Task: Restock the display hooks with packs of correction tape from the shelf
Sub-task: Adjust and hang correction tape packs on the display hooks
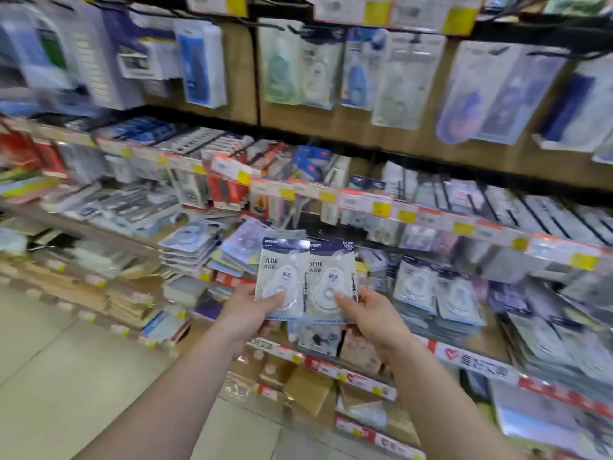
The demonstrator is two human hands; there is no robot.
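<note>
- left hand (247,313) pinches one pack (282,277), right hand (371,315) pinches the other pack (331,280), thumbs on front
- packs upright, side by side, touching
- hooks (298,29) well above both hands, so packs go up, hang-holes on top

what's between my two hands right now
In the head view, two packs of correction tape sit side by side between the left hand and right hand, each hand holding one pack with the thumb on its front.
</note>
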